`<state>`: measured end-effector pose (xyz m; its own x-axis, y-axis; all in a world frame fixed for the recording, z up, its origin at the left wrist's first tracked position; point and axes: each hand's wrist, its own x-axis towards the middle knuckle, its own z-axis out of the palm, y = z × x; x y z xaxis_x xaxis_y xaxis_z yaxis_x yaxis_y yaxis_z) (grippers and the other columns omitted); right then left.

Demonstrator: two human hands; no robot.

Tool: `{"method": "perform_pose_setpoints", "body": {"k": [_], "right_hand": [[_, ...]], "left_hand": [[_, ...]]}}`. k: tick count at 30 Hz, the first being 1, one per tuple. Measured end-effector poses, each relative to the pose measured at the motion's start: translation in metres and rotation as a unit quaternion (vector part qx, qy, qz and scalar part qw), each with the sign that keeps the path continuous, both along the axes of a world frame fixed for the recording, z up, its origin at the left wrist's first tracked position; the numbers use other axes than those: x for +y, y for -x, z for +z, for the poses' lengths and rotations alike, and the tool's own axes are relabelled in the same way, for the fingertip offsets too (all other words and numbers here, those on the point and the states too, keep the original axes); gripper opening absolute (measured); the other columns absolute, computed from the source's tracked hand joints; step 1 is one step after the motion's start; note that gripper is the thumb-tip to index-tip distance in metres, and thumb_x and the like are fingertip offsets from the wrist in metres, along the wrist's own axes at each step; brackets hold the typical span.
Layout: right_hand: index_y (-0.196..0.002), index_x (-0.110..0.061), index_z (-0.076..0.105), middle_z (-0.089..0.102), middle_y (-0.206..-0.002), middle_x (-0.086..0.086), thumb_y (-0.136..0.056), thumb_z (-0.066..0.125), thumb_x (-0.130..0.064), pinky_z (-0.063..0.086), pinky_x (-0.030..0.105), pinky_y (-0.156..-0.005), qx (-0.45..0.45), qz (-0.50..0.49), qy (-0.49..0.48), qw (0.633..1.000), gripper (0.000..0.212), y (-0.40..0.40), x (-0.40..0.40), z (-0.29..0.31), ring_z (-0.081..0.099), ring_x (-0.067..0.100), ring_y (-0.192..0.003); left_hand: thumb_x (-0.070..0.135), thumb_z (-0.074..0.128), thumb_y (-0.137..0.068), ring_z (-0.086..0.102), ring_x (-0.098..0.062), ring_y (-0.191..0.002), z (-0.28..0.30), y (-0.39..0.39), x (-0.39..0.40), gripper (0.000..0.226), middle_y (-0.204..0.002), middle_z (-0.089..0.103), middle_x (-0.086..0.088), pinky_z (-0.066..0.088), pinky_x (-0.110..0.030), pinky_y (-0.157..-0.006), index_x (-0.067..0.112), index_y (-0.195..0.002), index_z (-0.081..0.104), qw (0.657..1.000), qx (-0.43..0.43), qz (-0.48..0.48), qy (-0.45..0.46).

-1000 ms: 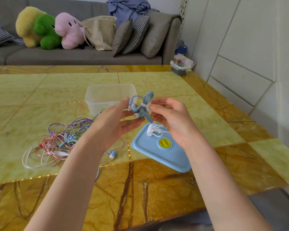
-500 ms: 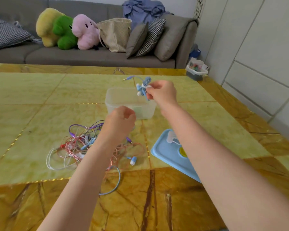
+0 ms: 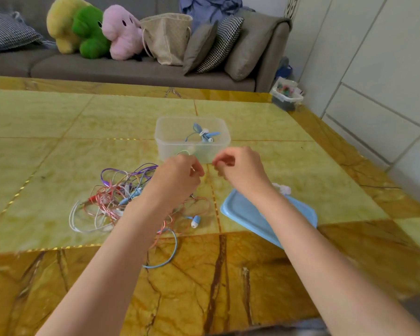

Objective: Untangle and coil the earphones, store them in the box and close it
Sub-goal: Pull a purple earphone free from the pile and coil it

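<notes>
A clear plastic box [image 3: 163, 144] stands mid-table with a coiled blue earphone [image 3: 203, 135], bound by a white tie, lying inside. Its blue lid [image 3: 247, 214] lies flat to the right, partly under my right forearm. A tangle of purple, pink, white and blue earphones [image 3: 117, 197] sits left of centre. My left hand [image 3: 177, 180] hovers just in front of the box, fingers curled, pinching a thin white wire [image 3: 184, 151] that loops above it. My right hand [image 3: 240, 170] is beside it with curled fingers, and I see nothing in it.
A small white bundle [image 3: 283, 189] lies at the lid's far edge. A loose blue earbud [image 3: 195, 221] and a blue cable loop [image 3: 165, 260] trail toward the table's front. Beyond the table are a grey sofa [image 3: 131, 69] with plush toys and a small bin [image 3: 286, 98].
My right hand carried the blue coil to the box, let it go inside and drew back toward me. My left hand came up from the tangle with a white wire.
</notes>
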<state>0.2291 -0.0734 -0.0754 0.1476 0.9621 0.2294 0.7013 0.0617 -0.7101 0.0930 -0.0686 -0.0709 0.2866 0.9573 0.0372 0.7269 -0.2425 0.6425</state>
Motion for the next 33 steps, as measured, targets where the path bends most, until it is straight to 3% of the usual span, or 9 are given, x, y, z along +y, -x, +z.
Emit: {"method": "perform_pose_setpoints", "body": {"k": [3, 6, 11, 14, 16, 22, 27, 30, 33], "right_hand": [[-0.099, -0.014, 0.072, 0.071, -0.101, 0.005, -0.085, 0.055, -0.005, 0.041, 0.019, -0.072, -0.077, 0.074, 0.092, 0.990, 0.024, 0.005, -0.034, -0.021, 0.060, 0.014, -0.081], [-0.116, -0.016, 0.065, 0.059, -0.120, 0.004, -0.087, 0.055, -0.006, 0.040, 0.025, -0.081, -0.141, 0.156, 0.110, 0.971, 0.033, 0.016, -0.042, -0.026, 0.057, 0.023, -0.101], [-0.095, -0.013, 0.066, 0.061, -0.090, 0.000, -0.088, 0.057, -0.018, 0.040, 0.027, -0.068, -0.212, 0.170, 0.147, 0.951, 0.013, 0.026, -0.039, -0.028, 0.058, 0.023, -0.088], [-0.091, -0.008, 0.067, 0.067, -0.095, 0.012, -0.086, 0.062, -0.019, 0.048, 0.033, -0.073, -0.249, 0.133, 0.148, 0.948, 0.013, 0.021, -0.034, -0.023, 0.062, 0.029, -0.089], [-0.092, -0.009, 0.067, 0.066, -0.099, 0.013, -0.088, 0.059, -0.014, 0.048, 0.033, -0.076, -0.244, 0.087, 0.134, 0.956, 0.010, 0.013, -0.030, -0.018, 0.061, 0.029, -0.091], [-0.090, -0.008, 0.068, 0.067, -0.093, 0.010, -0.088, 0.057, -0.008, 0.046, 0.030, -0.068, -0.212, 0.000, 0.134, 0.968, 0.011, -0.013, -0.026, 0.000, 0.063, 0.026, -0.084], [-0.082, -0.018, 0.066, 0.066, -0.095, 0.008, -0.086, 0.057, -0.007, 0.039, 0.026, -0.055, -0.236, 0.016, 0.214, 0.948, 0.014, -0.023, -0.028, 0.000, 0.058, 0.023, -0.075], [-0.097, -0.017, 0.068, 0.064, -0.105, 0.004, -0.087, 0.061, -0.012, 0.040, 0.025, -0.066, -0.200, 0.028, 0.155, 0.967, 0.013, -0.018, -0.029, 0.002, 0.056, 0.017, -0.083], [-0.100, -0.017, 0.070, 0.066, -0.101, -0.002, -0.087, 0.063, -0.014, 0.037, 0.010, -0.056, -0.141, 0.096, 0.102, 0.980, 0.015, 0.000, -0.031, 0.004, 0.051, -0.004, -0.064]], "left_hand": [[-0.001, 0.044, -0.086, 0.064, -0.029, -0.091, -0.002, 0.006, -0.008, 0.024, -0.094, 0.069, -0.011, 0.050, -0.034, -0.077, 0.013, -0.088, 0.064, 1.000, 0.023, 0.002, 0.000], [-0.003, 0.044, -0.085, 0.063, -0.027, -0.085, -0.002, 0.016, -0.015, 0.029, -0.090, 0.069, -0.008, 0.042, -0.026, -0.065, 0.011, -0.091, 0.068, 0.999, 0.031, 0.008, -0.014], [0.000, 0.051, -0.085, 0.060, -0.018, -0.078, -0.001, 0.043, -0.017, 0.027, -0.093, 0.068, -0.002, 0.037, -0.020, -0.062, 0.015, -0.094, 0.071, 0.997, 0.065, 0.010, -0.035], [0.019, 0.062, -0.085, 0.058, -0.017, -0.100, -0.002, 0.047, -0.020, 0.024, -0.105, 0.061, 0.003, 0.037, -0.022, -0.073, 0.021, -0.110, 0.063, 0.979, 0.190, -0.067, 0.012], [0.016, 0.060, -0.085, 0.055, -0.018, -0.105, -0.009, 0.044, -0.018, 0.029, -0.111, 0.059, 0.001, 0.038, -0.023, -0.076, 0.020, -0.114, 0.061, 0.970, 0.233, -0.077, 0.000], [-0.002, 0.052, -0.082, 0.058, -0.018, -0.084, -0.004, 0.037, -0.009, 0.030, -0.087, 0.063, 0.001, 0.037, -0.020, -0.069, 0.015, -0.100, 0.069, 0.994, 0.075, 0.021, -0.079], [0.005, 0.052, -0.087, 0.058, -0.021, -0.090, -0.005, 0.034, -0.011, 0.025, -0.100, 0.065, -0.003, 0.040, -0.025, -0.075, 0.015, -0.102, 0.069, 0.993, 0.063, 0.028, -0.093], [0.007, 0.052, -0.089, 0.056, -0.020, -0.100, -0.002, 0.033, -0.011, 0.024, -0.107, 0.060, -0.003, 0.039, -0.025, -0.078, 0.016, -0.106, 0.066, 0.992, 0.072, 0.014, -0.105], [0.007, 0.052, -0.089, 0.056, -0.021, -0.096, -0.001, 0.031, -0.012, 0.025, -0.105, 0.061, -0.003, 0.035, -0.021, -0.071, 0.017, -0.105, 0.067, 0.991, 0.078, 0.010, -0.104]]}}
